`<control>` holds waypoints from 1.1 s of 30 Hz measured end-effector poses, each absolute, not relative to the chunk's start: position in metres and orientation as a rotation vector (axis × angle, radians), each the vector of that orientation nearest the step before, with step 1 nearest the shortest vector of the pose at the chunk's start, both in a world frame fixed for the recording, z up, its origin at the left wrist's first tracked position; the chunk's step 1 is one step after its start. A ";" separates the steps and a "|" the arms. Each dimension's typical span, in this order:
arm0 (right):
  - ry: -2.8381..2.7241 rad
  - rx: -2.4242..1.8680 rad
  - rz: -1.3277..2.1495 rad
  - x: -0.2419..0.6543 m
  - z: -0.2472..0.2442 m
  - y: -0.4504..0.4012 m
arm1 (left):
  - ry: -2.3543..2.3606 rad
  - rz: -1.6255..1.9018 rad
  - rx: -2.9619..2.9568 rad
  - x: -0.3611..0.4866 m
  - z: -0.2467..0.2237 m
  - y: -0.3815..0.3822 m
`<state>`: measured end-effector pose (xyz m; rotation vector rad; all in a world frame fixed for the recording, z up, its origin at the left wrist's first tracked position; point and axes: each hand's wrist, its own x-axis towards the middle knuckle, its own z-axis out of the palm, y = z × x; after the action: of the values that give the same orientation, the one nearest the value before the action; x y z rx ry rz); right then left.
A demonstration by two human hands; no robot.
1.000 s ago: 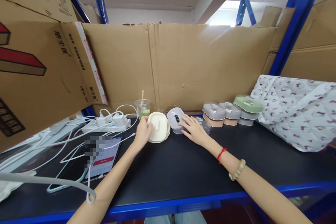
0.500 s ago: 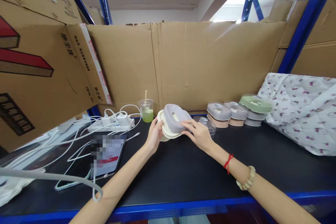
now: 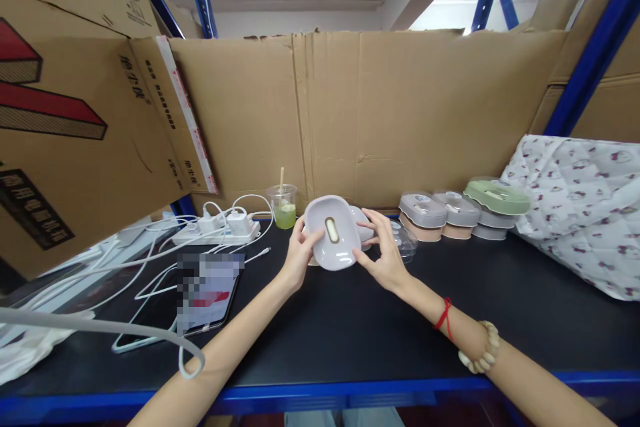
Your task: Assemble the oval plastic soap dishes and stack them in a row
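Observation:
A pale lilac oval soap dish (image 3: 325,210) with a slot at its centre is tilted to face me above the black tabletop. My left hand (image 3: 299,257) grips its left side, thumb on the front face and fingers behind. At the lower right edge rests the thumb of my right hand (image 3: 386,257); its fingers reach round a second lilac piece (image 3: 361,220) just behind the dish. Whether the two pieces touch is hidden. A sliver of cream-coloured part shows below the dish near my left hand. Behind my right hand lies a clear plastic lid (image 3: 406,240).
Clear-lidded boxes in grey, peach and green (image 3: 497,197) stand stacked at the right, beside a patterned white cloth (image 3: 580,213). A cup of green drink (image 3: 285,210) stands at the back. Left are a power strip (image 3: 225,233), loose cables and a phone (image 3: 213,293).
The lilac dish has turned to show me its slotted face and now covers most of the cream part. My right hand has shifted to its right edge. The view has moved slightly.

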<state>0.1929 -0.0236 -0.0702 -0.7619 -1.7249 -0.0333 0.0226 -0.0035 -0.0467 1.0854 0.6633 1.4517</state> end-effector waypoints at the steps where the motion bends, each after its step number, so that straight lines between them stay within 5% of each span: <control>1: -1.687 -0.774 0.114 0.192 -0.071 -0.024 | 0.630 1.426 1.174 0.023 -0.047 -0.005; 10: -1.588 -0.914 0.561 0.185 -0.069 -0.026 | 0.545 1.367 1.504 0.029 -0.053 -0.009; 18: -1.715 -1.666 -0.156 0.223 -0.052 -0.015 | 0.797 1.340 0.907 0.026 -0.044 -0.007; 22: -1.736 -2.045 -0.196 0.231 -0.055 -0.012 | 0.764 1.204 0.654 0.023 -0.027 -0.011; 28: -1.665 -2.007 -0.231 0.236 -0.054 -0.011 | 0.630 1.104 0.646 0.024 -0.027 -0.010; 33: -1.564 -1.369 -0.390 0.229 -0.057 -0.011 | 0.554 1.119 0.775 0.030 -0.039 -0.011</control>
<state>0.2287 -0.0114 -0.0575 -1.3691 -1.5638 -0.3896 0.0301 -0.0111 -0.0388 0.7747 0.5539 1.1189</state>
